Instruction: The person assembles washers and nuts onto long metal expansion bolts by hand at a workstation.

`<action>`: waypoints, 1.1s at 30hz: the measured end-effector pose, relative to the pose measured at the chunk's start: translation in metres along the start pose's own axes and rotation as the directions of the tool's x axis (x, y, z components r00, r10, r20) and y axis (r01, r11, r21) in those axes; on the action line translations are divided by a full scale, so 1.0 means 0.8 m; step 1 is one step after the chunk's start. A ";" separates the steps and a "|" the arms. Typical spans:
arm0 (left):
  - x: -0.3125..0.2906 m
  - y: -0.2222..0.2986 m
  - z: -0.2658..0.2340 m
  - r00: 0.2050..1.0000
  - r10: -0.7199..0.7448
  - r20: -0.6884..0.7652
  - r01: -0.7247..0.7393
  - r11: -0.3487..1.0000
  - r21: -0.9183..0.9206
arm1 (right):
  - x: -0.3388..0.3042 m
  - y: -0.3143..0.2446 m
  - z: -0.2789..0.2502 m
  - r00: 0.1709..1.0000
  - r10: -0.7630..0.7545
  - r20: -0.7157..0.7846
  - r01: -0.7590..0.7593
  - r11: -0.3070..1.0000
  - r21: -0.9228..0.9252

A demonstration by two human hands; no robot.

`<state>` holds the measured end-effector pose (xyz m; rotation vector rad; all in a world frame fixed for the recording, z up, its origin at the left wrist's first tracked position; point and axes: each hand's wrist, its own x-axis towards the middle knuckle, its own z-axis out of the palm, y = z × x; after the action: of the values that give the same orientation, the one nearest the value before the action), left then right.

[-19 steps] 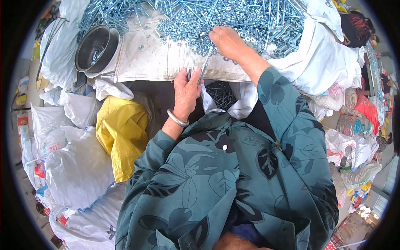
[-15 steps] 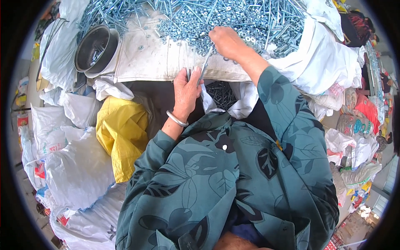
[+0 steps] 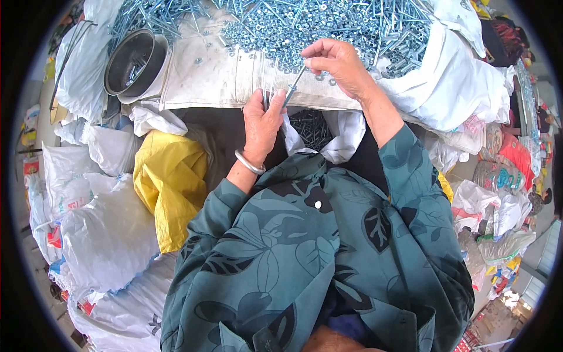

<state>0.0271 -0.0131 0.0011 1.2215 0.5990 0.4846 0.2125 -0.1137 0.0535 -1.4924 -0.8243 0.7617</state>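
Several long, thin metal bolts [image 3: 295, 87] stand up from my left hand [image 3: 262, 124], whose fingers and thumb are closed around their lower parts. One of them leans to the right and has a wider sleeve low on its shaft. At the upper end of this bolt, my right hand [image 3: 340, 66] is closed in a pinch of thumb and forefinger. Whatever small part sits in that pinch is too small to make out. Behind both hands spreads a heap of loose nuts and washers [image 3: 270, 36], with long bolts and short metal sleeves among them.
A dark round bowl [image 3: 109, 79] with a few metal pieces stands on the left of the cloth-covered work surface [image 3: 202, 88]. Below its front edge, an open white sack [image 3: 342, 144] holds dark screws [image 3: 311, 130]. White sacks [image 3: 105, 234] and a yellow sack [image 3: 170, 188] lie on the left.
My right hand has drawn back from the heap, toward me and slightly right, to the tip of the leaning bolt. My left hand keeps its hold on the bolts.
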 end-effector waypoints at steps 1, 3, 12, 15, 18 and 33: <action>0.000 -0.001 0.000 0.999 0.047 -0.017 -0.047 0.999 0.022 | -0.005 0.000 0.003 1.000 0.000 0.001 0.000 1.000 0.001; 0.000 -0.004 -0.001 0.998 0.056 -0.014 -0.055 0.997 0.046 | -0.015 0.002 0.009 0.998 0.016 -0.054 -0.006 0.984 0.178; -0.008 0.012 0.015 0.988 -0.132 0.083 0.139 0.987 -0.084 | -0.047 0.024 0.037 0.988 -0.041 -0.146 0.078 0.963 0.257; 0.000 0.007 0.020 0.998 0.041 0.046 -0.045 0.995 0.090 | -0.055 0.036 0.049 0.981 0.078 -0.178 -0.034 0.971 0.236; 0.007 0.004 0.025 0.993 0.103 0.050 -0.108 0.986 0.125 | -0.051 0.039 0.057 0.974 0.058 -0.219 0.035 0.916 0.400; 0.070 0.074 0.045 0.899 0.378 0.219 -0.416 0.895 0.162 | -0.021 0.015 0.025 0.923 -0.336 -0.185 0.219 0.857 -0.466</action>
<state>0.0918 0.0131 0.0567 1.5804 0.2395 0.6574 0.1876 -0.1182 0.0399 -1.7715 -1.0262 0.1507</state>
